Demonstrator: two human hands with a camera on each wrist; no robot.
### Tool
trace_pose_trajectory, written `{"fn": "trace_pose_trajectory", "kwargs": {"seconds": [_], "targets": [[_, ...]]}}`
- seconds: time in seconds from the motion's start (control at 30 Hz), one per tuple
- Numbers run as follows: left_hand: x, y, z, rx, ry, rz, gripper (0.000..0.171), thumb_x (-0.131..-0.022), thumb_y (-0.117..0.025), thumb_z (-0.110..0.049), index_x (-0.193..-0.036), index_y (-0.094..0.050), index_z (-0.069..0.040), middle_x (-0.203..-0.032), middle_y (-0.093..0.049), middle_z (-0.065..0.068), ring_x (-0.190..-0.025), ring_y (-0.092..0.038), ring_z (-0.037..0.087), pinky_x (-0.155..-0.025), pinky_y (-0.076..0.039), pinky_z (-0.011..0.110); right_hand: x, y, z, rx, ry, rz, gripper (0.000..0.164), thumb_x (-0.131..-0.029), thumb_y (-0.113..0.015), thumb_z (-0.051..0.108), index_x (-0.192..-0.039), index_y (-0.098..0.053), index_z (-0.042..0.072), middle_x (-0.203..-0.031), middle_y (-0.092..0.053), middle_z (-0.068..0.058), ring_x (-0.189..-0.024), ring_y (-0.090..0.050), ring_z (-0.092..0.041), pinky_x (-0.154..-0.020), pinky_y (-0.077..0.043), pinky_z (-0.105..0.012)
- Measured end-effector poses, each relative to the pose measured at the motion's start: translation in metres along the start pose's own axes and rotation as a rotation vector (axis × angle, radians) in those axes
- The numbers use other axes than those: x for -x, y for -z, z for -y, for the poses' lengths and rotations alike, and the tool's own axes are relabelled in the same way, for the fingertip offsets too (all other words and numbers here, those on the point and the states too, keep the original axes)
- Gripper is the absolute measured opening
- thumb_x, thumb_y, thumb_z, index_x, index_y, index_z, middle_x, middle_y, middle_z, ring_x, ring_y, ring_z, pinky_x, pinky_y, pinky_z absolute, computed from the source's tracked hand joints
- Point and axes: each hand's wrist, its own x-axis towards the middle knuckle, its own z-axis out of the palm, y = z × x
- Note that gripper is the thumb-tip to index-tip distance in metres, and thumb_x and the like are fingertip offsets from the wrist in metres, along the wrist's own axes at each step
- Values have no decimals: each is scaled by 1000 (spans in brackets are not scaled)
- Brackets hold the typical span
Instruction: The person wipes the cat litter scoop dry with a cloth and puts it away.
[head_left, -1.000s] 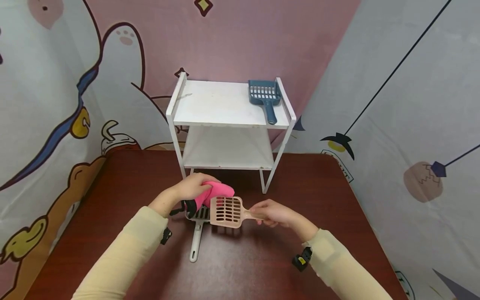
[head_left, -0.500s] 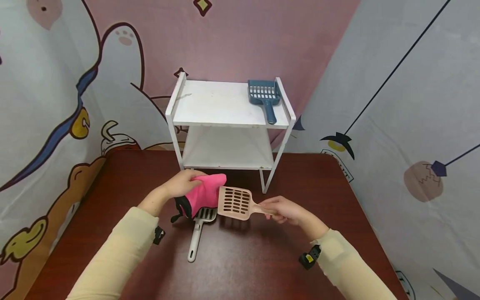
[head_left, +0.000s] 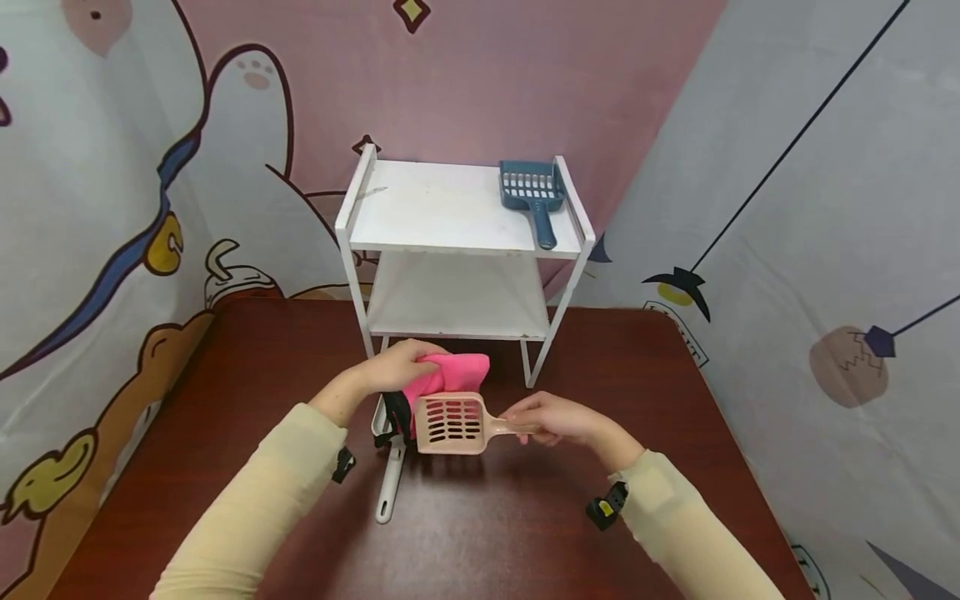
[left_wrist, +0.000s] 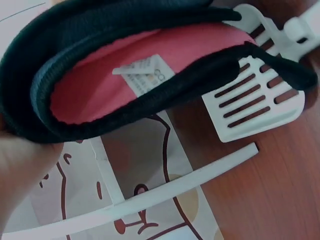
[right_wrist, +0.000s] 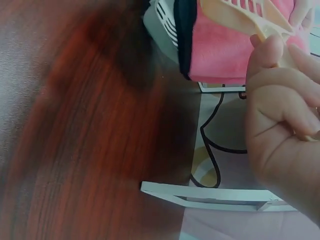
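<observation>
White scoop, on the surface at seven o'clock, handle foremost. Beige scoop, six o'clock, handle pinched in the right hand's grip. Pink pouch, just behind, held in the left hand's grip; its black strap might catch the white scoop's slots and drag it. Blue scoop, one o'clock, atop a white rack. Left wrist view alone: pouch mouth, inner label.
</observation>
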Motion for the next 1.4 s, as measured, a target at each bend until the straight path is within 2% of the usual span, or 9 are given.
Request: {"fn": "trace_pose_trajectory", "kwargs": {"seconds": [0.1,0.27,0.53,0.63,0.8,0.9,1.03,1.27,1.4], "targets": [[-2,-3,-1,42,23,56,31,-96,-46,-12,-122,-60,-4,-119,-63,10,-112,-55,20,-98,-44,42,-2,3,2,51,35,2,34,-96,-51,20,-116,-61,-6,-62,-55,7,-42,-25,-5,-41,-22,-20],[0,-5,3,89,38,112,29,-97,-45,-13,-120,-61,-5,-114,-62,8,-102,-54,16,-96,-43,36,-2,9,1,138,91,8,32,-95,-52,19,-117,-63,-3,-66,-57,2,-43,-26,-6,-41,-24,-20],[3,-4,5,166,42,156,29,-95,-47,-12,-119,-61,-4,-109,-62,9,-91,-54,12,-83,-45,25,-2,17,-2,194,150,5,31,-95,-52,19,-117,-64,0,-71,-58,-7,-45,-30,-8,-43,-27,-20],[5,-2,6,183,48,172,29,-95,-47,-13,-119,-61,-4,-108,-62,9,-86,-56,10,-79,-46,23,0,19,-4,202,163,2,31,-95,-52,18,-117,-63,-1,-71,-58,-4,-46,-31,-7,-43,-27,-19],[8,0,8,212,35,199,30,-95,-47,-14,-121,-59,-3,-107,-62,8,-83,-57,8,-77,-46,23,3,24,-8,198,181,9,32,-96,-50,18,-118,-62,-3,-72,-57,-3,-47,-31,-6,-44,-27,-19],[10,2,10,217,20,205,31,-96,-47,-15,-121,-59,-3,-108,-62,8,-86,-55,9,-80,-45,24,5,26,-10,193,175,4,33,-96,-51,18,-119,-62,-3,-72,-58,-2,-47,-32,-6,-44,-27,-19],[14,5,12,212,25,203,31,-95,-48,-16,-122,-60,-5,-111,-61,7,-92,-54,12,-82,-45,26,11,30,-11,140,145,-14,35,-96,-52,19,-121,-60,-4,-70,-58,4,-47,-30,-6,-44,-26,-19],[24,12,18,249,13,231,32,-96,-48,-18,-124,-59,-6,-118,-59,9,-101,-53,16,-86,-45,29,20,38,-17,57,137,-34,40,-96,-51,20,-122,-56,-10,-70,-56,5,-47,-29,-5,-44,-23,-20],[34,22,24,283,44,201,34,-96,-50,-20,-125,-57,-5,-116,-59,8,-98,-54,14,-85,-46,27,24,44,-22,2,109,-70,40,-97,-49,19,-122,-54,-12,-68,-56,7,-45,-29,-4,-44,-20,-24]]}}
